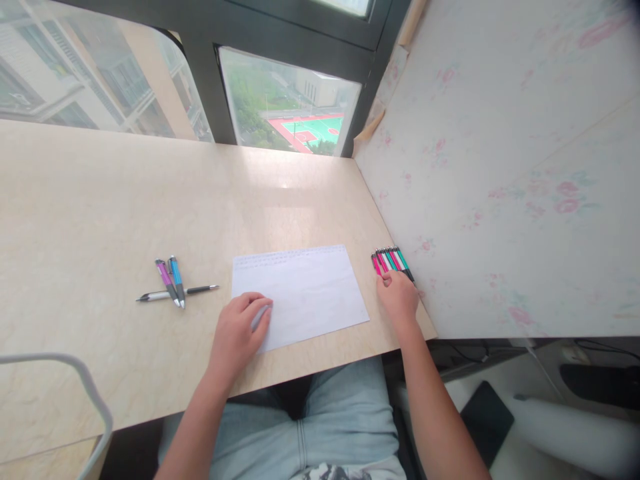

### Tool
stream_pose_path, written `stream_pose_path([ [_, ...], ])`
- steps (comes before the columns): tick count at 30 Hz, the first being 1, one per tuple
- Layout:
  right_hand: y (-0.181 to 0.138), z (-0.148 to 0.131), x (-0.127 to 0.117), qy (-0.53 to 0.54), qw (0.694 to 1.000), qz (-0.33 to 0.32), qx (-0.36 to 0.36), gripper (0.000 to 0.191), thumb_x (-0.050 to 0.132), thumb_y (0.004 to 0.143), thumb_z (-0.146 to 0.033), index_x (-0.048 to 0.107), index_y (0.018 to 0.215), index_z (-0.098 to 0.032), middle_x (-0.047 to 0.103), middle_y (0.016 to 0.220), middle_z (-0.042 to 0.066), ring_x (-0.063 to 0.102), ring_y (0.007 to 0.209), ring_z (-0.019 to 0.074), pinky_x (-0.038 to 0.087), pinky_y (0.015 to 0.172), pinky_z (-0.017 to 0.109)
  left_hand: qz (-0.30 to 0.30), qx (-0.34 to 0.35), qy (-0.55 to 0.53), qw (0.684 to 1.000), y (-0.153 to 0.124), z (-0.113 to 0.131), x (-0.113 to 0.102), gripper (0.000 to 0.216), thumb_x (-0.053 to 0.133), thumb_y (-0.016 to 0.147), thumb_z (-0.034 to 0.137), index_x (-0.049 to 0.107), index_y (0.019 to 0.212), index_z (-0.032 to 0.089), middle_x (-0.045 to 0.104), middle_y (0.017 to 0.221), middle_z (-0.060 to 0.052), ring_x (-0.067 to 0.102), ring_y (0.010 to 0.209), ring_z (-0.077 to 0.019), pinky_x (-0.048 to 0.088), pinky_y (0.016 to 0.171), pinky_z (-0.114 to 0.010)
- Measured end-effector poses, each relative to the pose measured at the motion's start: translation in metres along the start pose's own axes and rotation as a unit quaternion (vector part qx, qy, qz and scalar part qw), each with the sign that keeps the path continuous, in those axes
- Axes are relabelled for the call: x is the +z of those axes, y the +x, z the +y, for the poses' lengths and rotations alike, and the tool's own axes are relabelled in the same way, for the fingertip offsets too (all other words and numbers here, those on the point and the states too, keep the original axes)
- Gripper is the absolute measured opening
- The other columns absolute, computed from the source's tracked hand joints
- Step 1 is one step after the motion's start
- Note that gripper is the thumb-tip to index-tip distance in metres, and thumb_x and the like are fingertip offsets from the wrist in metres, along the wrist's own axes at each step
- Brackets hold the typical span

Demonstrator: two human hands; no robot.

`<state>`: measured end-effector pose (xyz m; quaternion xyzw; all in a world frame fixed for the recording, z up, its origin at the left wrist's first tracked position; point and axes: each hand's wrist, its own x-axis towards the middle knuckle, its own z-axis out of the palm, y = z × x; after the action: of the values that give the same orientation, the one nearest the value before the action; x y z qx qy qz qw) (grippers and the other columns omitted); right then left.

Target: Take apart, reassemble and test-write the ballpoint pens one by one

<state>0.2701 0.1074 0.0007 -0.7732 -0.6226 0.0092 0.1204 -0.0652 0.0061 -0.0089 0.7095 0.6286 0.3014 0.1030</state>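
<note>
A white sheet of paper [305, 293] with lines of small handwriting along its top lies on the table. My left hand [244, 323] rests on the sheet's lower left part, its fingers loosely bent and the thumb apart, holding nothing. To the right of the paper, a row of several pens [393, 257] with pink, white and green barrels lies side by side near the wall. My right hand [399, 297] is at the near end of this row, thumb and fingertips pinched on a pink pen [375, 265] at its left side. The hand hides the lower ends of the row.
Left of the paper, a purple pen [166, 280] and a blue pen [177, 280] lie across a silver and black pen [203, 289]. A patterned wall [500, 167] borders the table [150, 200] on the right, with windows behind. A grey curved tube [75, 365] stands at lower left.
</note>
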Motion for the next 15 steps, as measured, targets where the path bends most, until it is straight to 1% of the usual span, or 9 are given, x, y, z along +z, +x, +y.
stream_pose_path([
  [2, 0.0034, 0.001, -0.0014, -0.018, 1.0, 0.0, 0.01, 0.026, 0.053, 0.09, -0.037, 0.069, 0.084, -0.017, 0.066, 0.084, 0.008, 0.056, 0.071, 0.0186, 0.03, 0.058, 0.029, 0.0, -0.001, 0.002, 1.0, 0.0, 0.0001, -0.0001, 0.02, 0.051, 0.09, 0.029, 0.067, 0.1, 0.022, 0.065, 0.103, -0.007, 0.061, 0.094, -0.0243, 0.048, 0.085, -0.04],
  [6, 0.0072, 0.0018, -0.0034, -0.033, 0.999, -0.002, 0.008, 0.029, 0.052, 0.09, -0.039, 0.07, 0.083, -0.018, 0.066, 0.085, 0.008, 0.058, 0.072, 0.0191, 0.03, 0.058, 0.029, -0.001, 0.0, 0.002, 1.0, 0.0004, 0.0005, -0.0007, 0.02, 0.051, 0.09, 0.029, 0.066, 0.099, 0.021, 0.065, 0.103, -0.008, 0.061, 0.094, -0.0239, 0.047, 0.085, -0.04],
  [11, 0.0071, 0.0011, -0.0038, -0.035, 0.999, -0.006, 0.019, 0.027, 0.053, 0.09, -0.04, 0.07, 0.087, -0.019, 0.066, 0.087, 0.009, 0.058, 0.073, 0.0199, 0.032, 0.06, 0.03, -0.002, -0.001, 0.001, 1.0, 0.0003, 0.0004, -0.0005, 0.019, 0.051, 0.09, 0.029, 0.066, 0.099, 0.022, 0.064, 0.103, -0.007, 0.061, 0.095, -0.0242, 0.047, 0.085, -0.04],
  [15, 0.0068, 0.0002, -0.0033, -0.033, 0.999, 0.0, 0.017, 0.026, 0.053, 0.09, -0.04, 0.069, 0.09, -0.019, 0.067, 0.087, 0.008, 0.058, 0.074, 0.0201, 0.03, 0.06, 0.029, -0.001, -0.001, -0.001, 1.0, -0.0002, -0.0002, -0.0001, 0.019, 0.051, 0.09, 0.028, 0.066, 0.1, 0.022, 0.064, 0.103, -0.007, 0.06, 0.095, -0.0244, 0.047, 0.085, -0.04],
])
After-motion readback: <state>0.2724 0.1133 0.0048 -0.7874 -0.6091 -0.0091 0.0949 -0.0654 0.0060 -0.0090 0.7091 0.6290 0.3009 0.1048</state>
